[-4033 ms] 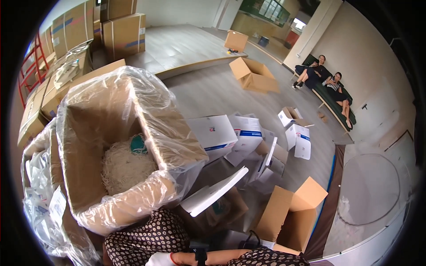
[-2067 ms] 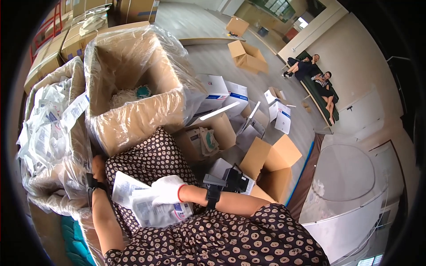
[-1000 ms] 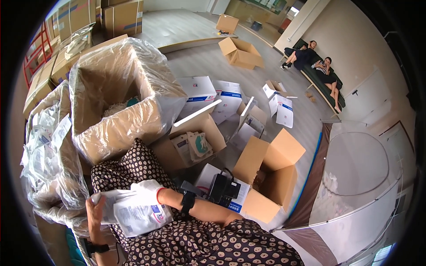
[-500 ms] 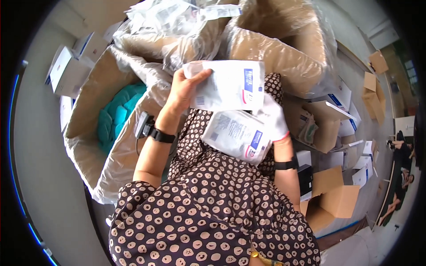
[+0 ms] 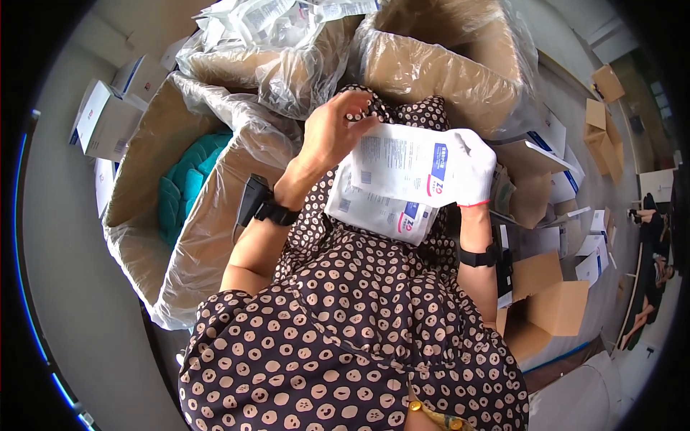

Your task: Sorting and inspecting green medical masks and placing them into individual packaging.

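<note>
A white printed pouch (image 5: 402, 167) with a blue block and a red mark is held at its right edge by my right hand (image 5: 471, 169), which wears a white glove with a red cuff. The gloved fingers are partly hidden by the pouch. At the pouch's upper left corner, my bare left hand (image 5: 329, 135) has its thumb and fingers apart with nothing between them. Beneath the held pouch, a second, similar pouch (image 5: 372, 215) lies on my lap, partly covered by the first.
A plastic-lined carton (image 5: 205, 237) at left contains teal soft pieces (image 5: 194, 181). Another lined carton (image 5: 241, 68) at the back is heaped with pouches (image 5: 266, 18). A third lined carton (image 5: 438, 75) stands right of it. Opened boxes (image 5: 535, 294) crowd the right.
My left hand has let go of the pouch's left side and opened above its corner. My right hand has shifted right and slightly down with the pouch.
</note>
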`<action>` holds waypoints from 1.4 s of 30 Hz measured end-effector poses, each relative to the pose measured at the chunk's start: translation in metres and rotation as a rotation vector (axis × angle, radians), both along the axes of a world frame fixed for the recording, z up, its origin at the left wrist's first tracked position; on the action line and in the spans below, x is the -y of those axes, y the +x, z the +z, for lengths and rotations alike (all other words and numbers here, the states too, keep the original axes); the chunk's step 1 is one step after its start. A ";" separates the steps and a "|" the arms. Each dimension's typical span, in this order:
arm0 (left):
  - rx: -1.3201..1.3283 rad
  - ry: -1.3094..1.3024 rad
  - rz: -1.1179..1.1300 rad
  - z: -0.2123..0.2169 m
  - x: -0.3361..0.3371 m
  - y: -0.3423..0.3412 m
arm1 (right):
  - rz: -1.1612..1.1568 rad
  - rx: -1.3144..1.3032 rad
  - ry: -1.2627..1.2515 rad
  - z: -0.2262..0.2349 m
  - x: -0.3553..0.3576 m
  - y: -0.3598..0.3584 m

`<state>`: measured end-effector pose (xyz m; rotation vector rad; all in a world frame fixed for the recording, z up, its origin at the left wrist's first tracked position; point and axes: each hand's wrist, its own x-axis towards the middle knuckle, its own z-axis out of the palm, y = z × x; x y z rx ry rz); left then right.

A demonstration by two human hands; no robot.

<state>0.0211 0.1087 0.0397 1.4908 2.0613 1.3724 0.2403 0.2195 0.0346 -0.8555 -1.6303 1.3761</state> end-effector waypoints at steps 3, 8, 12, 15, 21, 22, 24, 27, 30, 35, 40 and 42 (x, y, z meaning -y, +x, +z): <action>-0.262 0.180 -0.283 0.024 -0.014 0.023 | 0.028 0.119 0.213 0.003 0.004 0.000; -0.050 0.272 -0.357 0.014 -0.032 0.051 | -0.047 0.096 0.337 0.002 0.008 -0.006; -0.287 0.380 -0.363 0.012 -0.041 0.065 | -0.093 0.252 0.307 0.005 0.006 -0.009; -0.293 0.413 -0.493 0.011 -0.046 0.069 | -0.203 0.227 0.321 -0.004 -0.007 -0.014; 0.523 0.218 -0.771 0.035 0.018 0.073 | -0.356 0.082 -0.088 -0.037 -0.062 -0.002; 0.747 0.180 -0.750 0.040 0.033 0.063 | -0.383 0.079 -0.091 -0.043 -0.071 0.005; 0.764 0.110 -0.696 0.037 0.053 0.040 | -0.350 0.010 -0.265 -0.036 -0.071 0.009; 0.841 0.057 -0.653 0.015 0.055 0.019 | -0.307 0.259 0.150 -0.039 -0.063 0.002; 0.725 -0.080 -0.472 0.014 0.045 0.016 | -0.270 0.079 -0.037 -0.042 -0.055 -0.010; -0.158 -0.232 -0.383 0.009 0.032 0.018 | -0.216 0.101 -0.006 -0.036 -0.036 -0.015; -0.226 -0.178 -0.402 -0.001 0.028 0.010 | -0.215 0.034 0.047 -0.046 -0.035 -0.004; -0.265 -0.204 -0.465 0.002 0.027 0.010 | -0.200 0.036 0.028 -0.047 -0.033 -0.003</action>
